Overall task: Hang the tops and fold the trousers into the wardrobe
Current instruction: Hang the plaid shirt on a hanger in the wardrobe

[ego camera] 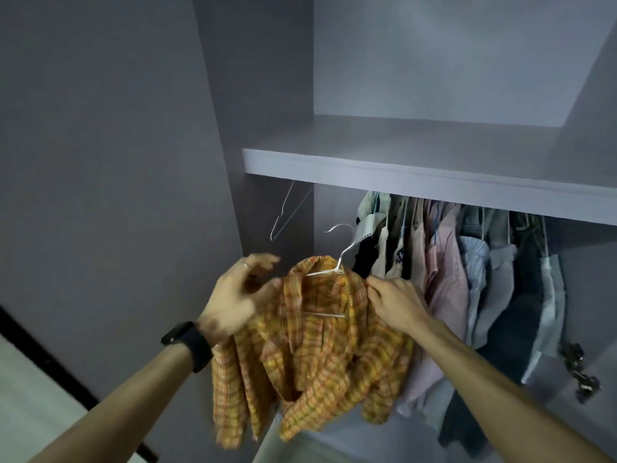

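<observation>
Nothing legible; white marks on a dark hanging top (399, 257) may be lettering.

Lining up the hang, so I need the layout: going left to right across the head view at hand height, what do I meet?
Black wristwatch → left hand → orange plaid shirt on its white hanger → right hand → row of hung clothes → metal door hinge.

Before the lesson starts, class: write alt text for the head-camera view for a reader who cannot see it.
An orange plaid shirt on a white hanger is held up before a wardrobe, right grip pinching one shoulder, left grip open at the other. Other clothes hang beneath a grey shelf.
</observation>
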Motion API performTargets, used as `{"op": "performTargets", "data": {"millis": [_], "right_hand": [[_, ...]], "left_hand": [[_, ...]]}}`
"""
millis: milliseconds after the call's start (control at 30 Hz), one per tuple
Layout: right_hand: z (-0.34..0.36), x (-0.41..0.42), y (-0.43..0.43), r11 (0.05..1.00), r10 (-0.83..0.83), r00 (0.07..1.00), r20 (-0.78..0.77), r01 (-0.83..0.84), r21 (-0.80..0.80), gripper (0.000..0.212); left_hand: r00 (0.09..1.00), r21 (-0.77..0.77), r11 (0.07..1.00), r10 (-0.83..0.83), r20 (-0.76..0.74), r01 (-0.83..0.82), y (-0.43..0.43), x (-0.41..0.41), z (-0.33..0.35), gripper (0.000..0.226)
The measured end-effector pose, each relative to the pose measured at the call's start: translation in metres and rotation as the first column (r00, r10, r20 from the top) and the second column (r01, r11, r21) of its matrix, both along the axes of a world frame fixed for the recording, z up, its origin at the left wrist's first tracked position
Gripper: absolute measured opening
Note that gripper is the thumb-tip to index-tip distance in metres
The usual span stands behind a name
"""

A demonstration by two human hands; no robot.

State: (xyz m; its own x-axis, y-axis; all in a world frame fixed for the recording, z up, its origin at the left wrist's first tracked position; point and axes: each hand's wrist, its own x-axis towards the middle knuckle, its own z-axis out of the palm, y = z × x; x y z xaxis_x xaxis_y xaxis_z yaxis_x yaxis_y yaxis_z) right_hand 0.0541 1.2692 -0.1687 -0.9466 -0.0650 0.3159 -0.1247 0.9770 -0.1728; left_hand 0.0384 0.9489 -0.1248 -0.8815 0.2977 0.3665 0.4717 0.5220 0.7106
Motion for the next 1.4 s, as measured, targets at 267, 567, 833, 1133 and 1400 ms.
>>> {"op": "performTargets", "data": {"millis": [267,567,833,1133,1400], "right_hand": [[0.010,-0.008,-0.040,0.987,0.158,0.979,-0.126,-0.152,0.058,0.023],[0.000,0.007,0.005,0.922,0.233,0.970,0.064,-0.199,-0.332,0.024],[0.008,0.007,0.023,0.918,0.054,0.994,0.100,-0.010,-0.396,0.031],[0.013,0.003,-0.017,0.958,0.126,0.989,-0.078,-0.142,-0.249,0.019],[-0.012,0.015,-0.022,0.942,0.101,0.986,-0.132,-0.137,-0.307,0.018]], "left_hand": [[0.990,-0.221,0.965,0.133,-0.044,-0.139,0.074,-0.018,0.017,0.028],[0.959,-0.545,0.818,0.026,-0.283,-0.183,0.077,-0.016,0.000,0.023],[0.963,-0.476,0.879,-0.101,-0.249,-0.031,0.095,-0.015,0.018,0.017],[0.983,-0.374,0.926,-0.020,-0.182,-0.050,0.085,-0.016,0.008,0.036],[0.990,-0.413,0.900,0.111,-0.091,-0.139,0.048,-0.016,-0.037,0.033]]}}
